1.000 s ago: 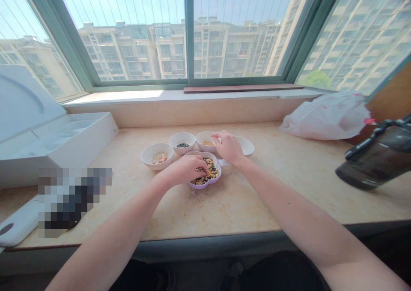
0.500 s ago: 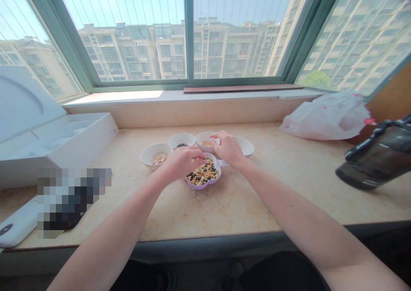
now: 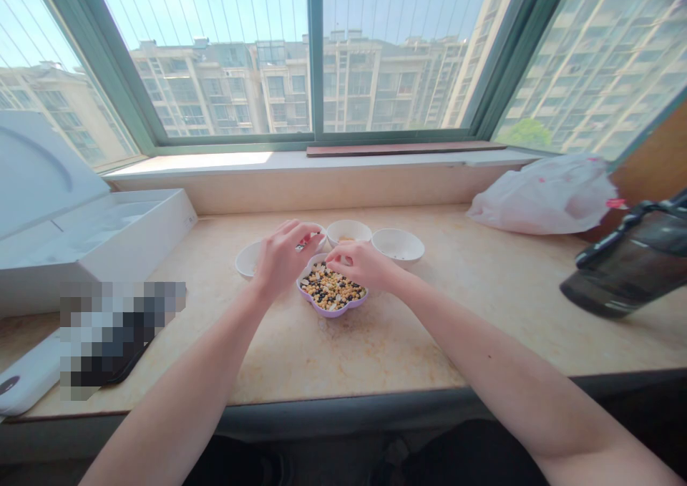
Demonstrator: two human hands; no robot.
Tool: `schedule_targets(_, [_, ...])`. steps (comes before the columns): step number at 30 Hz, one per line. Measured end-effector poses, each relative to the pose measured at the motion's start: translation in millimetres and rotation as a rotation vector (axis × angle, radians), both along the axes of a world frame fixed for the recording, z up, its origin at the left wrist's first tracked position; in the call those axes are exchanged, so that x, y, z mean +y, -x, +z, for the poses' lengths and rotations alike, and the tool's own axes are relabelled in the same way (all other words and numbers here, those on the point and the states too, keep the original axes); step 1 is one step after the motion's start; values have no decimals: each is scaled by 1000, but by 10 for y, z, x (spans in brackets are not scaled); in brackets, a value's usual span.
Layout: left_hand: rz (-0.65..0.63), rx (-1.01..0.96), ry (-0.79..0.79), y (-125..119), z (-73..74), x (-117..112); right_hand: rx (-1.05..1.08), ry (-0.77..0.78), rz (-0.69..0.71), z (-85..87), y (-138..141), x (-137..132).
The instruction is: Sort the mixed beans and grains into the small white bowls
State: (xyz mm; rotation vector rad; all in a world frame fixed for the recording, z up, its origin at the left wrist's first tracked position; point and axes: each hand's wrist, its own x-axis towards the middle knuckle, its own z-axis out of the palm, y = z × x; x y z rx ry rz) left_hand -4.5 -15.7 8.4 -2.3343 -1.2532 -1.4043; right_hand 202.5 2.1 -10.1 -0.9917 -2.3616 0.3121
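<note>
My left hand (image 3: 284,255) is over the white bowl of black beans (image 3: 323,242), fingers curled, with a small dark bean showing at the fingertips. My right hand (image 3: 362,264) hangs over the back right of the purple flower-shaped bowl (image 3: 333,313), its fingers pinched together; what is between them is hidden. Yellow beans, black beans and pale flat pieces lie mixed in the purple bowl. Behind stands a white bowl (image 3: 348,229) with something yellowish in it. A white bowl (image 3: 245,259) on the left is partly covered by my left hand. Another white bowl (image 3: 398,243) sits at right with a few small specks.
An open white box (image 3: 144,228) stands at the left, with a blurred-out dark object (image 3: 123,343) and a white device (image 3: 32,371) in front. At the right are a white plastic bag (image 3: 542,196) and a dark bottle (image 3: 617,271). Windows rise behind the sill (image 3: 268,162).
My left hand has moved back and left from the purple bowl to the black bean bowl. My right hand has come forward from the yellow-bean bowl to above the purple bowl, closing its fingers.
</note>
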Motion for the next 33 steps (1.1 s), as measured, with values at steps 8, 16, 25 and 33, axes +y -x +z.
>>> schedule_targets(8, [181, 241, 192, 82, -51, 247, -146, 6, 92, 3, 87, -88])
schedule_targets(16, [321, 342, 324, 130, -94, 367, -228, 133, 125, -87, 120, -37])
schedule_targets(25, [298, 329, 348, 142, -104, 349, -168, 200, 125, -113, 99, -23])
schedule_targets(33, [298, 326, 408, 124, -74, 276, -165, 171, 119, -64, 104, -38])
